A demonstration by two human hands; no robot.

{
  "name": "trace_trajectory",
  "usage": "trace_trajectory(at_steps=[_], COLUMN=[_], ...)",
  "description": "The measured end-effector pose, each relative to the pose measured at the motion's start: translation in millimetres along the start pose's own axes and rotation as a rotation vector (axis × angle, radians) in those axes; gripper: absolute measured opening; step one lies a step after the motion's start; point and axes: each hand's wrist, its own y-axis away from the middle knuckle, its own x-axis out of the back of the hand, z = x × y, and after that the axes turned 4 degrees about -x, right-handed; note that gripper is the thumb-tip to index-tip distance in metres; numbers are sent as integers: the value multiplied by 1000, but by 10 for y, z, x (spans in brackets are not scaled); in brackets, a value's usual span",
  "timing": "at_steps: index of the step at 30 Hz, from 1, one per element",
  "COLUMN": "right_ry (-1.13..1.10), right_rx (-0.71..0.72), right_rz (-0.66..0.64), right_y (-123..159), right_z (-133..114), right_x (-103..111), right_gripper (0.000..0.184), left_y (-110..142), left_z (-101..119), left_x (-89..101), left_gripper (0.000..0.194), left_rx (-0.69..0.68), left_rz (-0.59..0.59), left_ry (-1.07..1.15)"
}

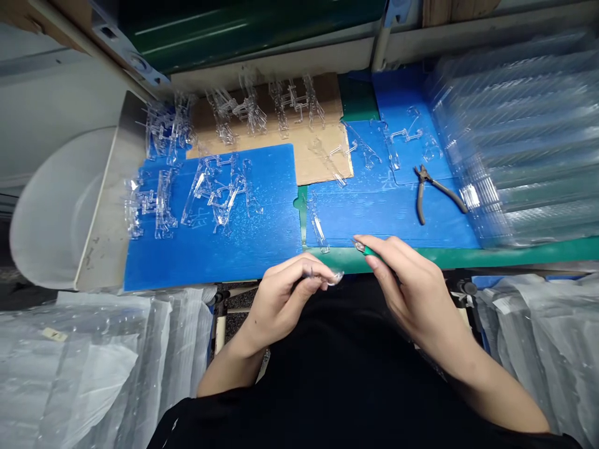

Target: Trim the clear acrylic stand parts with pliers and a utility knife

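Observation:
Near the table's front edge, my left hand pinches a small clear plastic part, whose tip shows past the fingertips. My right hand is closed around a green-handled tool with a shiny tip; most of it is hidden in the palm, and its exact kind cannot be made out. The two hands are apart, with the tool tip pointing left toward the plastic part. Just beyond them a single long clear plastic piece lies on the blue sheet. Grey-handled nippers rest with handles spread, beyond my right hand.
Branched clear plastic mouldings lie on the left blue sheet and on brown cardboard. Stacked clear trays stand at the right. A white round container is at the far left. Wrapped bundles flank my body.

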Motion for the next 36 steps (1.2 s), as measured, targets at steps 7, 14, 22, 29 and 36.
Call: trace_trajectory(at_steps=[7, 14, 22, 29, 36], right_ry=[13, -178, -568, -437, -306], right_rx=[27, 50, 138, -6, -108], right_rz=[20, -45, -121, -79, -122], right_y=[47, 35, -160, -188, -104], right_z=[-53, -105, -109, -129, -9], right_x=[55, 154, 131, 136, 127], right_gripper=[33, 23, 11, 13, 15], left_y=[46, 33, -1, -1, -30], left_z=[-56, -49, -41, -62, -47], left_x=[-10, -15, -20, -22, -33], left_gripper=[31, 33, 38, 32, 31], left_rx=[281, 306, 344, 273, 197], left_rz=[21, -11, -168, -121, -87], left_ry=[330, 338, 429, 370, 315])
